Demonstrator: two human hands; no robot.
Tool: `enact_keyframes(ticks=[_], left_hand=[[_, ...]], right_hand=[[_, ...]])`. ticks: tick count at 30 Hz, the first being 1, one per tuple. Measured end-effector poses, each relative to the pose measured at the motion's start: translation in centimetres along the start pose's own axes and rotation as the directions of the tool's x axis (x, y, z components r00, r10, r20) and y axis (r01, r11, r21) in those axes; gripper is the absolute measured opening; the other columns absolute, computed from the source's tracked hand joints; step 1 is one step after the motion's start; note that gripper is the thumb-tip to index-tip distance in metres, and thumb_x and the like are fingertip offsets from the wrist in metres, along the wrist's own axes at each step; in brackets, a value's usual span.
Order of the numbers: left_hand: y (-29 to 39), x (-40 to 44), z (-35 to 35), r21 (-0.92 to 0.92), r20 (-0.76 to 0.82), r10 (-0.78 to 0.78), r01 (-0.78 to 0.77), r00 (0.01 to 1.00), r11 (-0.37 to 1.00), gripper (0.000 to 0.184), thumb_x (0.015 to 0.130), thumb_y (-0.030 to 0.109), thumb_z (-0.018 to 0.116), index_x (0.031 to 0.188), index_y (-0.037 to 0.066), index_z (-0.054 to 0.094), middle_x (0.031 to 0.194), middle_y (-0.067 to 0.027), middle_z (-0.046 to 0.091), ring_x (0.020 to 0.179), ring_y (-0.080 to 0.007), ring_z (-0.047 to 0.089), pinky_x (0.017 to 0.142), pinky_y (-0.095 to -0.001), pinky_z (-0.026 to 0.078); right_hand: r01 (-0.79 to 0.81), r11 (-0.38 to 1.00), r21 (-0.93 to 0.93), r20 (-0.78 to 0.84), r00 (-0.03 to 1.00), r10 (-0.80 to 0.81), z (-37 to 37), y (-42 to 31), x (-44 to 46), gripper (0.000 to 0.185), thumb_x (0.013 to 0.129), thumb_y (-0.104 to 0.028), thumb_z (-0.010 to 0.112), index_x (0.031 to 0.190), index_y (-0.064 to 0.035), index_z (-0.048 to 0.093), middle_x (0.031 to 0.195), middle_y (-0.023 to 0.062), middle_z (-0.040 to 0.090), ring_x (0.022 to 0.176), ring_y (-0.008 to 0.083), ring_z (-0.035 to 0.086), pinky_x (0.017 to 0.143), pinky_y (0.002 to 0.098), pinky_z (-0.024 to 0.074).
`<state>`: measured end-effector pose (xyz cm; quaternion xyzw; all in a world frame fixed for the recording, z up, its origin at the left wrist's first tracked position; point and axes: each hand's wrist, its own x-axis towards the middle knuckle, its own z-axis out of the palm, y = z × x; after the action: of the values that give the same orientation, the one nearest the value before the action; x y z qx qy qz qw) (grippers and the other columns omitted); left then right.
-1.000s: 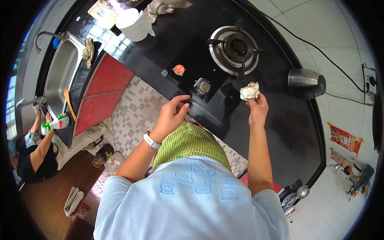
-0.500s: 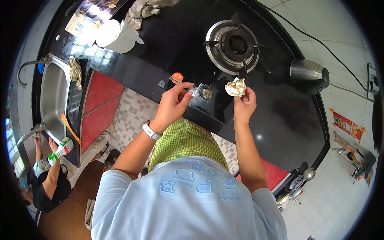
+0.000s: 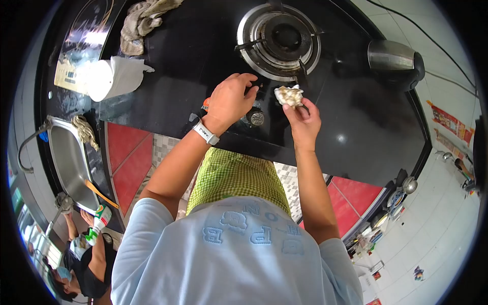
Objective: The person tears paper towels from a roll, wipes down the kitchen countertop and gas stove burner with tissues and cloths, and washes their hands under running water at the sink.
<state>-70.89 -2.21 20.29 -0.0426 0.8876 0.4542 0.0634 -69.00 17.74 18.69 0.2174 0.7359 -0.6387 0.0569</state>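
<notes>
My right hand (image 3: 305, 124) pinches a crumpled, brown-stained white paper towel (image 3: 290, 95) between thumb and fingertips. It is held over the black stovetop, just in front of the gas burner (image 3: 279, 43). My left hand (image 3: 231, 99) is above the stove's front, its curved fingers apart from the thumb and nothing visible between them. Beside that hand's wrist is the round stove knob (image 3: 256, 118). The hand partly covers an orange round sticker (image 3: 206, 103).
A paper roll (image 3: 119, 76) and a crumpled cloth (image 3: 142, 23) lie on the left counter. A kettle (image 3: 391, 56) stands at the right by the wall. Another person (image 3: 94, 267) is at the sink (image 3: 71, 152), near a green-and-white bottle (image 3: 101, 218).
My left hand has moved forward from beside the knob toward the burner, covering more of the sticker. My right hand keeps hold of the paper towel. The camera view has shifted.
</notes>
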Motion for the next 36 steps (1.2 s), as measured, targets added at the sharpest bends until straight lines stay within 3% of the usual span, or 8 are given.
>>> enact_keyframes(ticks=[3, 5, 7, 9, 12, 18, 27, 36], left_hand=[[0.1, 0.3, 0.7, 0.034, 0.017, 0.041, -0.041, 0.999, 0.999, 0.026, 0.077, 0.013, 0.065, 0.103, 0.006, 0.064, 0.086, -0.0114, 0.064, 0.067, -0.0266, 0.061, 0.065, -0.0349, 0.049], [0.7, 0.6, 0.9, 0.063, 0.018, 0.062, -0.063, 0.998, 0.996, 0.026, 0.076, 0.012, 0.064, 0.101, 0.005, 0.063, 0.085, -0.0111, 0.063, 0.076, -0.0286, 0.063, 0.068, -0.0372, 0.05], [0.7, 0.9, 1.1, 0.084, 0.048, 0.07, -0.074, 0.996, 0.994, 0.026, 0.076, 0.012, 0.064, 0.101, 0.005, 0.062, 0.085, -0.0107, 0.062, 0.076, -0.0284, 0.062, 0.068, -0.0371, 0.05], [0.8, 1.1, 1.3, 0.103, 0.08, 0.076, -0.084, 0.994, 0.991, 0.026, 0.076, 0.012, 0.064, 0.101, 0.005, 0.062, 0.085, -0.0103, 0.062, 0.076, -0.0283, 0.062, 0.067, -0.0371, 0.05], [0.4, 1.2, 0.9, 0.004, -0.011, 0.111, -0.111, 0.994, 0.994, 0.027, 0.075, 0.01, 0.067, 0.101, 0.005, 0.063, 0.08, -0.0099, 0.062, 0.06, -0.0214, 0.058, 0.055, -0.0305, 0.046], [0.4, 2.3, -1.7, -0.247, -0.267, -0.117, 0.05, 0.957, 0.968, 0.025, 0.079, 0.01, 0.068, 0.099, 0.002, 0.056, 0.08, -0.0056, 0.059, 0.054, -0.009, 0.05, 0.052, -0.0239, 0.043], [-0.2, 3.7, -2.6, -0.235, -0.217, -0.133, 0.081, 0.967, 0.969, 0.028, 0.081, 0.006, 0.062, 0.107, 0.002, 0.054, 0.089, -0.0067, 0.059, 0.059, -0.0088, 0.053, 0.054, -0.0239, 0.045], [-0.9, 3.3, -3.8, -0.348, -0.04, -0.115, 0.094, 0.993, 0.933, 0.032, 0.085, 0.001, 0.059, 0.116, 0.004, 0.051, 0.095, -0.0029, 0.056, 0.068, -0.0035, 0.051, 0.06, -0.0172, 0.043]], right_hand=[[0.029, 0.969, -0.245, -0.042, 0.998, -0.041, 0.7, -1.5, -0.2, 0.045, 0.068, -0.014, 0.079, 0.102, 0.0028, 0.054, 0.093, 0.0091, 0.057, 0.099, 0.0202, 0.058, 0.08, 0.03, 0.0508], [0.198, 0.578, -0.791, 0.058, 0.966, -0.251, 0.9, -2.7, 0.0, 0.046, 0.064, -0.017, 0.08, 0.099, -0.0006, 0.055, 0.093, 0.0109, 0.058, 0.093, 0.0214, 0.059, 0.076, 0.0301, 0.0504], [0.204, 0.593, -0.779, 0.054, 0.964, -0.261, 0.8, -2.6, 0.0, 0.041, 0.063, -0.014, 0.077, 0.097, -0.0027, 0.056, 0.093, 0.0115, 0.059, 0.089, 0.0239, 0.059, 0.073, 0.03, 0.0498], [0.138, 0.874, -0.466, 0.002, 0.988, -0.155, 0.9, -2.6, -0.2, 0.036, 0.066, -0.008, 0.072, 0.097, -0.0022, 0.055, 0.097, 0.0126, 0.059, 0.089, 0.0256, 0.059, 0.074, 0.0307, 0.0503], [0.502, 0.773, -0.389, 0.068, 0.852, -0.519, 1.4, -0.9, -0.1, 0.033, 0.067, 0.0, 0.064, 0.098, -0.0004, 0.052, 0.11, 0.0154, 0.055, 0.092, 0.0248, 0.06, 0.076, 0.0305, 0.0507], [0.264, 0.958, -0.111, -0.246, 0.927, -0.284, 2.6, 1.1, 1.5, 0.033, 0.073, 0.003, 0.066, 0.102, 0.0041, 0.051, 0.101, 0.0127, 0.055, 0.085, 0.0179, 0.061, 0.076, 0.0276, 0.0503], [0.324, 0.909, -0.26, -0.277, 0.877, -0.392, 2.5, 1.1, 1.9, 0.028, 0.068, 0.0, 0.071, 0.092, -0.0003, 0.058, 0.098, 0.0103, 0.057, 0.073, 0.016, 0.058, 0.068, 0.0256, 0.0494], [-0.049, 0.978, -0.201, -0.421, 0.906, -0.041, 5.7, 0.2, 2.3, 0.026, 0.068, -0.005, 0.074, 0.09, 0.0068, 0.065, 0.087, 0.008, 0.062, 0.061, 0.0112, 0.054, 0.059, 0.0253, 0.0464]])
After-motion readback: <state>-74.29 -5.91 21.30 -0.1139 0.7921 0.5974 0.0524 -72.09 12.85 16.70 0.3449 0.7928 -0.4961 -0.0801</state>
